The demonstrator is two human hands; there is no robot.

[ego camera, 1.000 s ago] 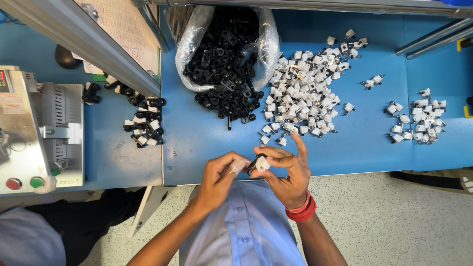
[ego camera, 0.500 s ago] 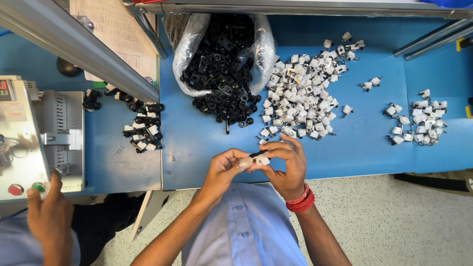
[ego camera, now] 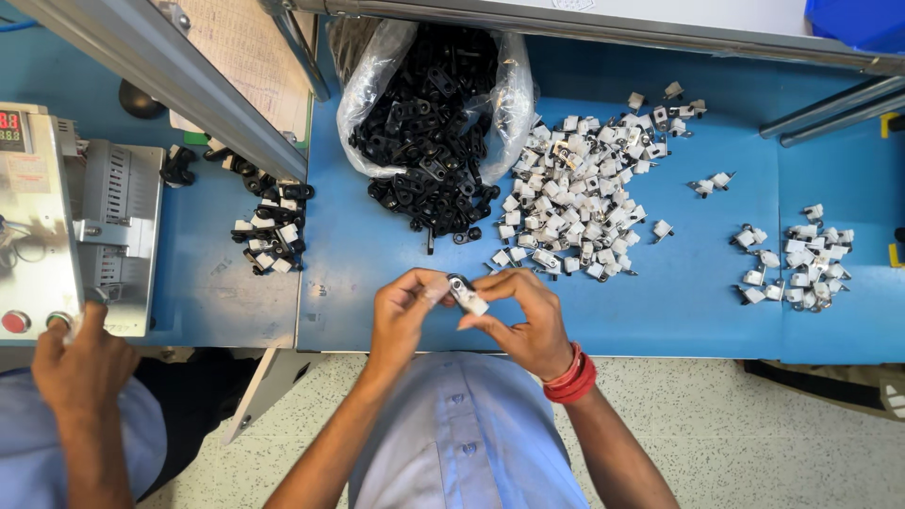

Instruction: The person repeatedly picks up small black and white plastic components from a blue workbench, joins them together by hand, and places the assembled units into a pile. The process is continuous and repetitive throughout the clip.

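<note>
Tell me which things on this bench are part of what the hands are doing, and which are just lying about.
In use: left hand and right hand, together holding a small white-and-black part; white parts pile; bag of black parts.

Lying about: metal machine, pressed by another person's hand; paper sheet; blue bin.

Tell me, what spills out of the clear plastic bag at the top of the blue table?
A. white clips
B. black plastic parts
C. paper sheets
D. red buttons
B: the clear plastic bag lies open, and black plastic parts spill from it onto the blue table.
</note>
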